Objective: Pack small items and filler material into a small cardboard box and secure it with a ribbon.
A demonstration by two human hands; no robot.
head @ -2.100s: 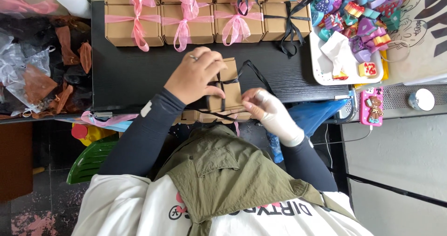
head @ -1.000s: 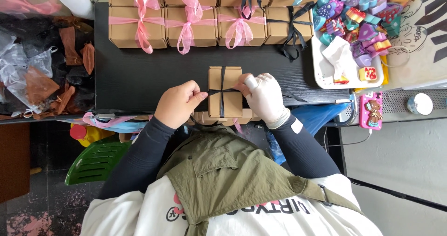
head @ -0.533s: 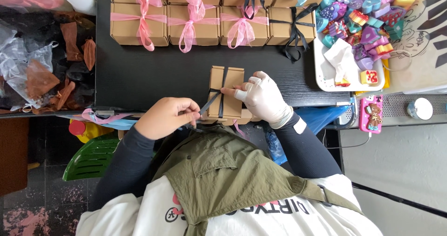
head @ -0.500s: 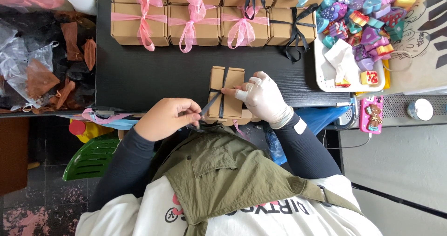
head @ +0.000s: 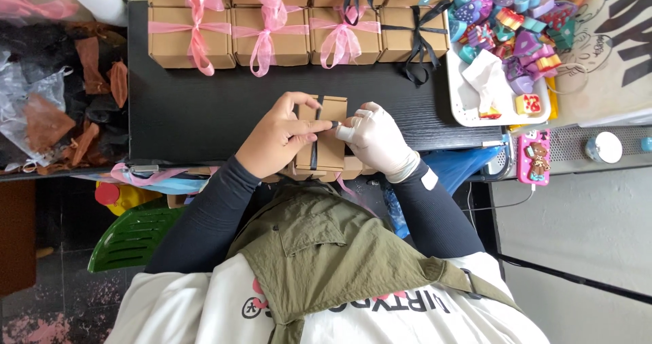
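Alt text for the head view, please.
Both hands, bare left hand and white-gloved right hand, meet over a small brown cardboard box crossed by black ribbon on a black table; ribbon-tied boxes line the far edge.

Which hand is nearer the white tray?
Right. The gloved right hand sits at the box's right edge, on the side toward the tray; the bare left hand is on the box's far side.
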